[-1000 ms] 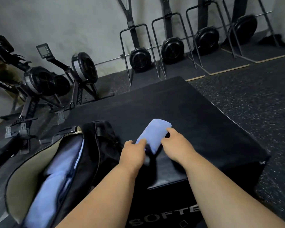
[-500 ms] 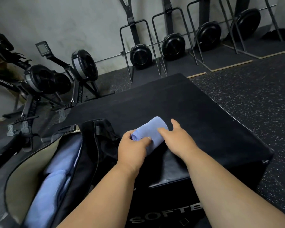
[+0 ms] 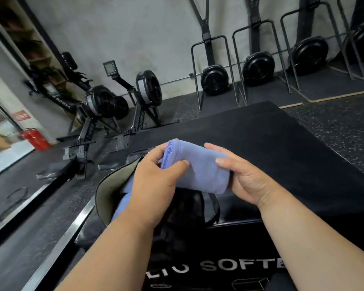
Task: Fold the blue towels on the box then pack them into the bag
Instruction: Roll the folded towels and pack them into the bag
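Note:
A folded blue towel [image 3: 200, 169] is held in the air between both hands, over the left edge of the black soft box [image 3: 282, 148]. My left hand [image 3: 156, 181] grips its left end, thumb on top. My right hand [image 3: 244, 177] grips its right end, fingers curled over it. Just below and to the left, the open black bag [image 3: 105, 196] with its pale lining leans against the box. More blue towel [image 3: 122, 204] shows inside it, partly hidden by my left forearm.
Rowing machines [image 3: 118, 101] stand on the floor to the left and upright ones [image 3: 214, 78] line the back wall. A red fire extinguisher [image 3: 35, 139] sits at far left. A metal floor strip [image 3: 57, 234] runs by the bag.
Both hands have lifted the folded towel off the box top and carried it left, towards the bag opening. The view has turned left as well.

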A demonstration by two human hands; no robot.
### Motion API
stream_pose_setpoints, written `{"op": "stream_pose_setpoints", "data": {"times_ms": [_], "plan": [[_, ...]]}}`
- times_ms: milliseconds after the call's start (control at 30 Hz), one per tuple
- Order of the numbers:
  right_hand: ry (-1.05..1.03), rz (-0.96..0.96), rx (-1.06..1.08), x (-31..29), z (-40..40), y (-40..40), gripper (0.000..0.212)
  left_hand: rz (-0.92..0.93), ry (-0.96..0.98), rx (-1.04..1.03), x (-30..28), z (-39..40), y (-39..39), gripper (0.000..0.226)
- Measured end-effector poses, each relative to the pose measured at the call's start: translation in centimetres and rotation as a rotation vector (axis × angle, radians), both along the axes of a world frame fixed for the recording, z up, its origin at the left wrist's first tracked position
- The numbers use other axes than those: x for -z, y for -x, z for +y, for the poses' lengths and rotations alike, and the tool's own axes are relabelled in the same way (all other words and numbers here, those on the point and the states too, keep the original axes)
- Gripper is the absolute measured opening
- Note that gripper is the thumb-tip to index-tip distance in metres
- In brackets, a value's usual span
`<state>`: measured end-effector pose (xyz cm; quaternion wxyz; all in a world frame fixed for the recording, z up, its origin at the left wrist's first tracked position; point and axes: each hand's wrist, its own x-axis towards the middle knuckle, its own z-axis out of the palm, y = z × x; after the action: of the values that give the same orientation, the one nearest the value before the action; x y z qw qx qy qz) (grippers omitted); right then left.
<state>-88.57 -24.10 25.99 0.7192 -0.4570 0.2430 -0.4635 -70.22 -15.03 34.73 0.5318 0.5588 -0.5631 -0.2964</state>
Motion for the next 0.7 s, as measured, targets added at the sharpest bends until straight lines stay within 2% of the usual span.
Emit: {"op": "stream_pose_setpoints", "data": {"times_ms": [133,267,300,367,433,533,633,700], "plan": [[0.095,-0.021,-0.147,-1.6,2.3,-3.0,0.066,0.120,0.061,-0.097,-1.3,2.7,-3.3,0.047],[0.158,-0.066,-0.086,-2.8,4.6,-7.2,0.063,0.449,-0.008,-0.135,-0.8,3.8,-7.2,0.072],[0.159,-0.071,-0.070,-3.0,5.1,-8.2,0.064,0.511,-0.037,-0.094,-0.5,4.0,-8.1,0.069],[0.163,-0.051,-0.069,-3.6,6.1,-10.0,0.062,0.523,-0.073,-0.048,0.0,4.7,-9.5,0.048],[0.184,0.019,-0.060,-3.8,6.8,-11.5,0.053,0.537,-0.075,-0.092,0.5,5.1,-10.9,0.032],[0.294,0.286,0.076,-3.3,6.8,-12.9,0.025,0.574,-0.052,-0.170,0.6,5.5,-12.7,0.024],[0.600,0.825,0.236,-2.8,6.1,-13.2,0.022,0.504,-0.024,-0.261,1.2,5.3,-14.5,0.029],[0.763,1.164,0.207,-2.9,6.0,-13.3,0.026,0.453,-0.030,-0.292,1.6,5.1,-15.4,0.034]]}}
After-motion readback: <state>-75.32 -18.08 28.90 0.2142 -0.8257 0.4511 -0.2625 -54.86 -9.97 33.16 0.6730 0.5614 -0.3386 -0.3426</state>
